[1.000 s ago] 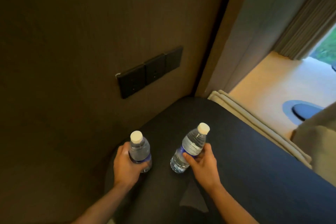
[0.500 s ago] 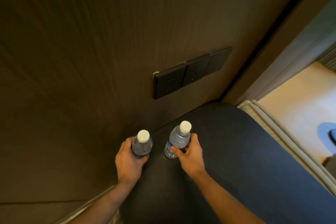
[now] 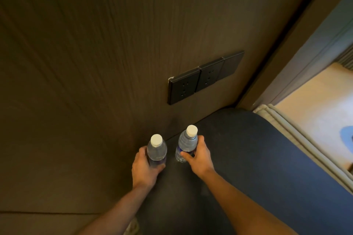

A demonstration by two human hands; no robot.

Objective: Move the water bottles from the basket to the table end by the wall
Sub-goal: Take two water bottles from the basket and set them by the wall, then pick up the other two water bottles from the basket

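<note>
Two clear water bottles with white caps and blue labels stand on the dark table (image 3: 257, 158), close to the brown wall (image 3: 95, 63). My left hand (image 3: 143, 170) is wrapped around the left bottle (image 3: 156, 149), which is upright. My right hand (image 3: 198, 156) grips the right bottle (image 3: 186, 144), which leans slightly toward the wall. The bottles stand a short gap apart, side by side. The basket is out of view.
A black row of wall sockets (image 3: 204, 77) sits on the wall just above the table end. To the right, a pale padded edge (image 3: 298, 139) runs along the table, with beige floor (image 3: 321, 101) beyond it.
Both hands have carried the bottles forward to the wall end of the table. The right bottle has gone from strongly tilted to nearly upright. The view has swung left toward the wall.
</note>
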